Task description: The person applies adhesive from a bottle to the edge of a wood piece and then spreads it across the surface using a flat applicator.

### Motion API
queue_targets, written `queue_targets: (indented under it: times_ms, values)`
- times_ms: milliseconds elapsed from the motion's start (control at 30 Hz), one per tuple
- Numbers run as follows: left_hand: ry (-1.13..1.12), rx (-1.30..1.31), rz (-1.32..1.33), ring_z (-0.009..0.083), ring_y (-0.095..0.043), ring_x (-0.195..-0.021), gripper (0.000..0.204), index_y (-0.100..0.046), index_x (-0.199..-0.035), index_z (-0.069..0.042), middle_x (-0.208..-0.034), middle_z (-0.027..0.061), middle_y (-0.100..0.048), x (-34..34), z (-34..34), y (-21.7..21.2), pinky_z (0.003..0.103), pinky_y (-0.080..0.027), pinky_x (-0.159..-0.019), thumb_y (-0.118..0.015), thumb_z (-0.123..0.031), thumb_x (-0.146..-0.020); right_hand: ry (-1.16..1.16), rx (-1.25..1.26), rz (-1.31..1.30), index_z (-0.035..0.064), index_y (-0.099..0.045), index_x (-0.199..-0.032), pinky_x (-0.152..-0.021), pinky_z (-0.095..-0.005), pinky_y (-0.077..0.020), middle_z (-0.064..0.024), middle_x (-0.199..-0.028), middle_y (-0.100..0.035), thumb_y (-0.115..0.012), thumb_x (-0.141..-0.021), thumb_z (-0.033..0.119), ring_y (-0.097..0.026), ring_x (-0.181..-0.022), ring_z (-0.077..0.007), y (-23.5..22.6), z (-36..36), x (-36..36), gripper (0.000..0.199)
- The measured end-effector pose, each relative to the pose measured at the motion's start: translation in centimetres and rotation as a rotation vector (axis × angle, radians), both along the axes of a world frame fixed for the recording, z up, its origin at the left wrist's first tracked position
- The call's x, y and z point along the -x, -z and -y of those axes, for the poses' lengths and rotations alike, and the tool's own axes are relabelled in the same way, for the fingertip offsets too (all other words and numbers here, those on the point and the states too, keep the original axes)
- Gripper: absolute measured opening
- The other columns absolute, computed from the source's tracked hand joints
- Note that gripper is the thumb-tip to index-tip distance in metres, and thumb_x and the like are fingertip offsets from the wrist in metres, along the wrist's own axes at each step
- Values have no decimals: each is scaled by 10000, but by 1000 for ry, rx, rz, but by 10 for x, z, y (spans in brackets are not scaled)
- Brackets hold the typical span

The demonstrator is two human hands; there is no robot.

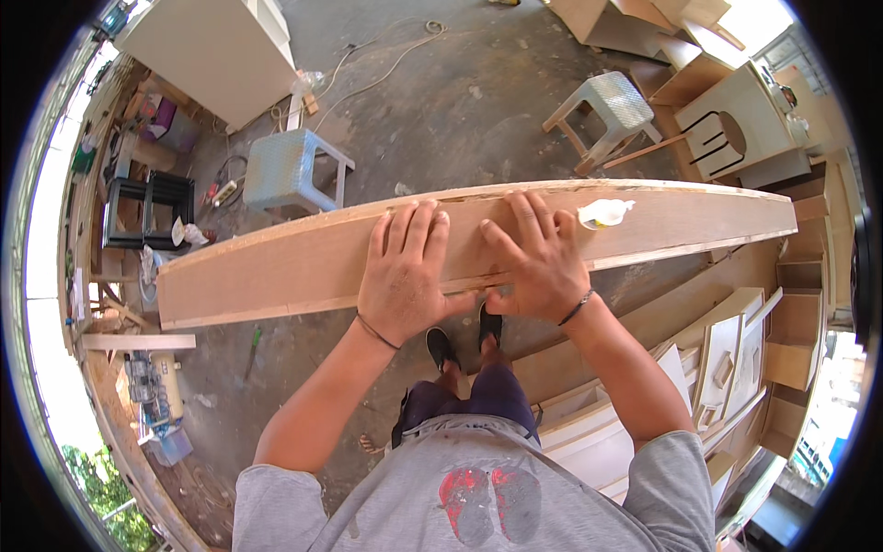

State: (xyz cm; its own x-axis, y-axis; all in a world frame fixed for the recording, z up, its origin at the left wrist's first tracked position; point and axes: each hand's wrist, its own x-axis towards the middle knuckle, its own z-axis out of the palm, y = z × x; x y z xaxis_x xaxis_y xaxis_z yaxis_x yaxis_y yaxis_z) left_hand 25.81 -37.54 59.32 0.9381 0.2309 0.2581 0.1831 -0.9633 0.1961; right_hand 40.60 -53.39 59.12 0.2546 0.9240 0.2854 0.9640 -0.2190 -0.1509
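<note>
A long board point(303, 262) runs from the lower left to the upper right, held up off the concrete floor point(460, 101); what carries it is hidden. It is pale brown with a smooth, matte top face. A lighter strip follows its near edge, and both long edges look rough and chipped, most of all the far edge just above the hands and the near edge under the thumbs. The left end is cut square.

Behind the board's left half stands a pale blue stool point(292, 170).

The left hand point(403, 276) lies flat on the board near its middle, palm down, fingers spread a little and pointing to the far edge, gripping nothing. A dark band sits on that wrist.

Just beside it the right hand point(538, 262) is also pressed flat on the top face, fingers splayed and open, closed on nothing. The two thumbs nearly meet at the near edge. This wrist wears a dark band too.

Below the board, between the forearms, two feet in dark shoes point(464, 336) stand on the floor.

Right of the right hand, touching its index finger, a white and yellow crumpled scrap point(604, 212) rests on the board near the far edge.

Beyond the right half is a grey stool point(614, 109), and farther right wooden panels point(736, 350) are stacked below the board's right end.
</note>
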Motion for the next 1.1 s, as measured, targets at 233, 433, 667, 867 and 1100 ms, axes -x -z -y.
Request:
queue_targets:
  times_ms: [233, 433, 667, 867, 1100]
  values:
    - [-6, 17, 6, 333, -401, -1339, 963, -502, -1327, 36, -1402, 178, -470, 2, 0, 1, 502, -277, -1129, -701, -630, -660, -1, -5, 39, 169, -593, -1227, -915, -489, -344, -239, -1365, -475, -767, -529, 520, -454, -1273, -389, -1, 0, 0, 800]
    - [-11, 23, -17, 326, -401, -1341, 968, -512, -1322, 38, -1414, 178, -465, 1, 0, 0, 500, -275, -1132, -712, -626, -647, 8, 13, 33, 176, -592, -1237, -913, -487, -341, -232, -1384, -465, -767, -532, 518, -439, -1288, -382, -3, 0, -1, 803]
    - [-9, 16, -29, 326, -398, -1344, 974, -501, -1335, 37, -1420, 176, -458, 2, 1, -1, 498, -271, -1135, -715, -619, -647, 8, -3, 18, 176, -587, -1236, -910, -480, -341, -228, -1385, -463, -772, -523, 507, -438, -1289, -377, -4, 0, 0, 808]
    - [-10, 9, -26, 326, -399, -1344, 979, -494, -1341, 37, -1421, 177, -456, 2, 1, -1, 495, -274, -1134, -713, -620, -648, 11, -12, 23, 177, -586, -1228, -910, -476, -340, -221, -1380, -468, -772, -520, 505, -442, -1285, -373, -4, 0, 0, 802]
    - [-8, -2, -28, 325, -398, -1345, 977, -493, -1343, 38, -1423, 173, -454, 2, 1, 0, 494, -278, -1131, -701, -632, -663, 11, -20, 21, 184, -581, -1232, -903, -473, -339, -212, -1371, -472, -766, -519, 502, -444, -1282, -371, -4, 0, 1, 802]
